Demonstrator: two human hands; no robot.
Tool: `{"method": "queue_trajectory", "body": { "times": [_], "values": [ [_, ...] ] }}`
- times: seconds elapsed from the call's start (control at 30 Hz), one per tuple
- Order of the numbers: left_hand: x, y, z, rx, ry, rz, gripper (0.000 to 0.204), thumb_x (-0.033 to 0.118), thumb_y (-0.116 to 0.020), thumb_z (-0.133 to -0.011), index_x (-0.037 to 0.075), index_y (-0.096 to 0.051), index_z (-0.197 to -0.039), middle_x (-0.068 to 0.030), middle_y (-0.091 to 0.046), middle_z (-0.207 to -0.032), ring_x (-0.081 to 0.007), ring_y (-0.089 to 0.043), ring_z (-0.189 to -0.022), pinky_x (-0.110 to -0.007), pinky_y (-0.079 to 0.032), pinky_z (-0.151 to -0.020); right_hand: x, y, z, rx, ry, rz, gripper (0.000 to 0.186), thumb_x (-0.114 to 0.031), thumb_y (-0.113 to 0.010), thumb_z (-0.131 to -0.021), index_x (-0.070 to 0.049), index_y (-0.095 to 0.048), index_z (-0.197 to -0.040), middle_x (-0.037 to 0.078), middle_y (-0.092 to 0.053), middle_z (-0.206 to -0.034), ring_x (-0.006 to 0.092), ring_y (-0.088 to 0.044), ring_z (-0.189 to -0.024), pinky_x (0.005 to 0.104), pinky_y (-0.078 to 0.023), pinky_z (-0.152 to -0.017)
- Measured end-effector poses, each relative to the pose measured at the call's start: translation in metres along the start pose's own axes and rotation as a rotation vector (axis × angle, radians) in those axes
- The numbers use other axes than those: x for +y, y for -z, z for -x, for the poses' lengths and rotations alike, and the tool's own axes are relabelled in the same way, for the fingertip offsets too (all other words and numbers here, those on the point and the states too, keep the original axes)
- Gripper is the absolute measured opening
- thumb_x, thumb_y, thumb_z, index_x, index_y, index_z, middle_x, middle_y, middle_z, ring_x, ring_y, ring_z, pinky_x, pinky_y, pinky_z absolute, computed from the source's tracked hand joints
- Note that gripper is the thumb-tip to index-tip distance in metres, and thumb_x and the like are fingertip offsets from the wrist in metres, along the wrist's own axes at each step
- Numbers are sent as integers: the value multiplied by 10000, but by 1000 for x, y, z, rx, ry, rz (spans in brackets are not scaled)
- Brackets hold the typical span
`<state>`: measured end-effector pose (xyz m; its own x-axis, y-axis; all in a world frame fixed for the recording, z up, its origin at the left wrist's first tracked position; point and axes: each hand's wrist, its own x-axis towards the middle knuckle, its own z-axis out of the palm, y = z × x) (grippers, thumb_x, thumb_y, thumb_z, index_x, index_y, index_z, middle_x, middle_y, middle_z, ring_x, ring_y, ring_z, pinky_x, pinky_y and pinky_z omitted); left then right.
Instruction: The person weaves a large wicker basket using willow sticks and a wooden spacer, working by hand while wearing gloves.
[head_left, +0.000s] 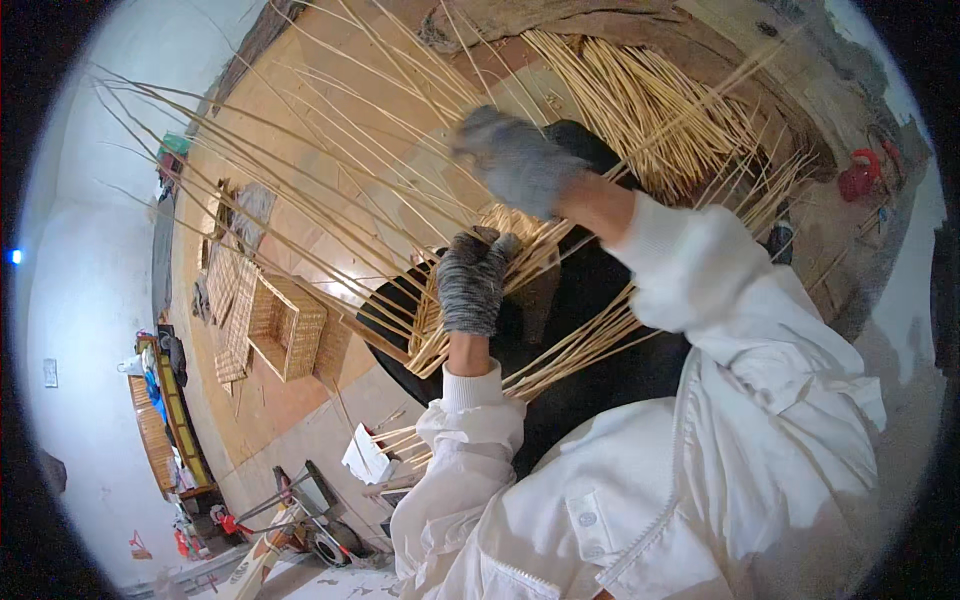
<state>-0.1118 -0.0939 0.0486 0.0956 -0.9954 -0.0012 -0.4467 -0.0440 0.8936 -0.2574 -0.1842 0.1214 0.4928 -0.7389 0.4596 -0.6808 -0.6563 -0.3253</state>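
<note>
A partly woven wicker piece (428,338) rests over my lap, with long pale rods fanning out from it toward the far left and the far side. My left hand (472,284), in a grey knitted glove, is closed on the rods at the weave's edge; its fingertips are partly hidden. Above and to its right, my right hand (522,165) is raised over the work in a similar glove. Motion smears its fingers, so whether it holds a rod is unclear. More rods (580,342) stretch across the black cloth (530,318) on my lap.
A large heap of peeled rods (650,115) lies at the far right. Rectangular wicker baskets (288,325) stand on the floor to the left. A wheeled tool (335,540) sits at lower left, near a white box (368,455). Something red (860,175) lies at right.
</note>
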Motion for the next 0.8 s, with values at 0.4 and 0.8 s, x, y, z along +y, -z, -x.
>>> {"method": "queue_trajectory", "body": {
  "times": [0.4,0.8],
  "values": [
    [14,6,-4,155,40,-150,368,222,-775,-677,4,-620,-929,-128,-642,-710,-168,-584,-649,-285,-466,-609,-6,60,74,-43,-240,158,475,-245,-656,-745,-39,-529,-1154,153,-544,-1064,322,-480,-1047,429,-369,-948],
    [10,-23,41,381,-548,-987,438,168,-566,-747,141,-536,-1183,-103,-595,-970,-300,-575,-864,-420,-455,-766,22,-17,80,225,373,363,381,-222,-500,-764,-3,-567,-1068,70,-584,-715,242,-568,-735,409,-397,-795]
  ]
}}
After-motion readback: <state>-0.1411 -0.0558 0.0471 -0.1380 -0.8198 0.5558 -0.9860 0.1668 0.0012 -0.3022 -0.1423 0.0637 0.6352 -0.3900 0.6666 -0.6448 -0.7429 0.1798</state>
